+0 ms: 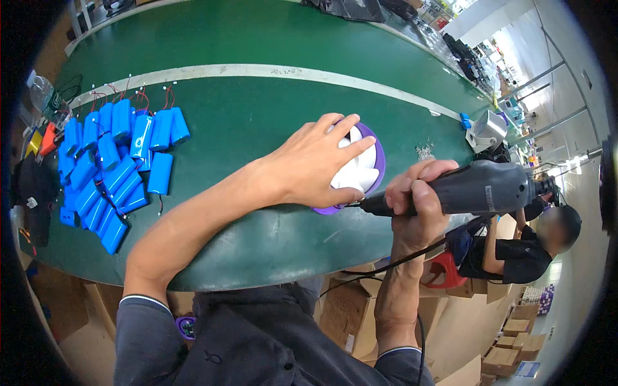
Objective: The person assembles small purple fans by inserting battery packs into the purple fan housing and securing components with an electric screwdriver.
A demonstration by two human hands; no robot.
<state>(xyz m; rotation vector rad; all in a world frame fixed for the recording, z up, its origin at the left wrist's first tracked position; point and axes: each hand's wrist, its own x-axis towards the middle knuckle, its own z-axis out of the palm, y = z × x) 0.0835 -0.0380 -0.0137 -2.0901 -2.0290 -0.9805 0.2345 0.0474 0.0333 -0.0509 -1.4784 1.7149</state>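
Note:
My left hand [312,161] is spread across a round purple-rimmed housing [380,157] with white, blade-like parts inside, holding it on the green table. Its fingers lie over the far edge and the thumb rests at the near right. In my right hand [421,196] is a dark grey electric screwdriver [483,188], held sideways with its tip pointing left. The bit meets the near edge of the housing beside my left thumb; the exact contact point is too small to make out. A black cord trails from the tool toward my right forearm.
Many blue battery packs [116,170] with thin wires lie piled at the left. Small screws [425,152] sit right of the housing. A white-and-grey device [487,132] stands on the right edge. A seated person [521,251] works beyond, near a red stool [444,270]. Cardboard boxes [347,315] stand below.

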